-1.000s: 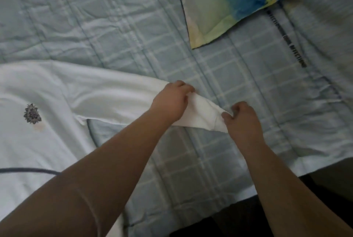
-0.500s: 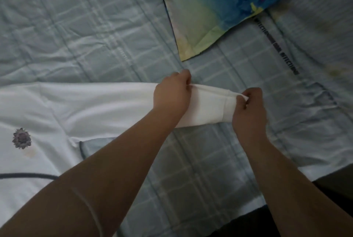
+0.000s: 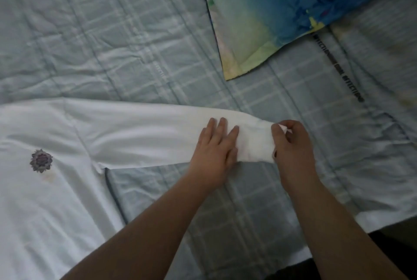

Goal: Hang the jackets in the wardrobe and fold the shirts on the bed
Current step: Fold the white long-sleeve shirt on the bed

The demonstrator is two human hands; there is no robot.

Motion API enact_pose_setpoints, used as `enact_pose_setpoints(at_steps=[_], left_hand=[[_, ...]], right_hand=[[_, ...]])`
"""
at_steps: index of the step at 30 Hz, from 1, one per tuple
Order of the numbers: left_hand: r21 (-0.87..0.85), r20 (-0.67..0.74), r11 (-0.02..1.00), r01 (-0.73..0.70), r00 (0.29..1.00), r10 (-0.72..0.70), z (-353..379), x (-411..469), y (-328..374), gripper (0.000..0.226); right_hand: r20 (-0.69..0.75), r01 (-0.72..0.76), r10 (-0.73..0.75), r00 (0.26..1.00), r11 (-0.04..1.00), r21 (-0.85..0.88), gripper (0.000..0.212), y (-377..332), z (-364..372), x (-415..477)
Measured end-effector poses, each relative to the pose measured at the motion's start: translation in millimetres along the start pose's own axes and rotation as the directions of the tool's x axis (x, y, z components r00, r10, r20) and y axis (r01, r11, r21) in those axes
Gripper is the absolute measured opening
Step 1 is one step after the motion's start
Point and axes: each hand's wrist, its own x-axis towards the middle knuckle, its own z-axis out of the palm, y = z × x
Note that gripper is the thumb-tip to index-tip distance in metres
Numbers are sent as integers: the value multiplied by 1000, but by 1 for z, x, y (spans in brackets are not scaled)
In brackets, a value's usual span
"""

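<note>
"While the head camera looks down on the bed [image 3: 112, 31], where is the shirt?" the first speaker asks.

"A white shirt [image 3: 56, 200] lies flat on the pale blue checked bedcover [image 3: 225, 223]. Its body fills the view from nine o'clock down to seven o'clock. A small dark flower-like emblem [image 3: 41, 160] sits on the cloth at nine o'clock. One long sleeve [image 3: 140, 135] stretches from the body towards three o'clock, across the middle of the view."

"And the hands?"

"Both come in from six o'clock. The left hand [image 3: 216, 151] lies palm down on the sleeve just past the centre, fingers straight, pressing the cloth flat against the bed. The right hand [image 3: 293, 144] is just beside it, towards three o'clock. Its fingers and thumb are curled, pinching the end of the cuff [image 3: 257, 144]. A short stretch of white cuff shows between the two hands."

"What else is there?"

"A pillow [image 3: 282, 8], blue fading to green and yellow, lies at one o'clock, apart from the sleeve, with its lower corner pointing towards the centre. A strip of dark printed lettering [image 3: 338, 65] runs over the bedcover from under the pillow towards three o'clock, and the words are too blurred to read. At five o'clock the bedcover ends against a dark area [image 3: 394, 246]."
</note>
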Motion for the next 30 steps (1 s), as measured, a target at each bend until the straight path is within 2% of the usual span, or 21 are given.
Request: enact_pose_setpoints(at_steps=[1,2,3,4,5,6,7,8,9,10,11,12,13,14,15,17,20,22,27,30], left_hand=[[-233,-82,971,50,994,-71,-13,-4,3,48],[-498,-143,860,112,967,-209,-28,-8,7,39],[-737,-148,663,131,926,-348,-43,-14,9,32],[-905,-74,409,120,901,-427,-57,-22,8,33],[-981,39,154,117,899,-437,-71,-30,4,42],[-991,137,-50,128,896,-423,-82,-44,-7,53],[-973,207,-187,138,882,-424,-92,-52,-16,63],[-954,242,-272,130,867,-436,-100,-62,-27,67],[-944,245,-313,102,854,-459,-107,-75,-44,65],[-940,235,-333,74,849,-474,-112,-88,-61,59],[-944,215,-326,52,848,-485,-117,-101,-80,49],[-954,194,-297,42,842,-504,-121,-113,-99,37],[-967,170,-254,35,830,-532,-123,-126,-119,30],[-979,143,-204,31,815,-561,-124,-140,-139,31],[-985,125,-170,31,803,-582,-127,-153,-158,32],[-993,93,-117,25,776,-623,-136,-183,-194,30],[-998,54,-57,19,702,-710,-155,-236,-249,29],[-999,45,-52,8,651,-758,-166,-277,-287,26],[-995,71,-93,-21,483,-873,-185,-346,-380,15],[-997,74,-61,43,430,-900,-190,-365,-431,14]], right_hand=[[36,-5,2,999,996,88,5,-12,2,-10],[79,10,-23,997,988,152,6,-24,6,-21],[134,42,-70,989,979,202,5,-35,11,-32],[209,57,-111,971,967,248,5,-45,18,-43],[311,54,-147,939,956,288,10,-54,28,-54],[434,36,-173,884,951,307,18,-60,43,-68],[537,31,-198,820,952,304,25,-63,54,-77],[601,43,-222,768,953,299,30,-66,66,-88],[625,97,-265,734,952,290,32,-68,80,-101],[596,242,-341,727,940,243,30,-68,94,-112],[538,462,-458,707,876,140,28,-66,108,-120],[514,680,-582,630,733,-2,29,-64,124,-127],[539,816,-652,532,564,-123,34,-62,141,-135],[597,872,-650,471,444,-205,41,-60,159,-144],[645,889,-616,452,370,-270,47,-58,179,-154],[712,893,-538,450,292,-343,54,-53,221,-180],[788,922,-480,386,175,-345,58,-48,284,-214],[819,930,-448,360,104,-352,60,-46,322,-236],[844,918,-378,381,48,-393,62,-43,399,-289],[848,908,-348,400,26,-418,63,-45,443,-312]])
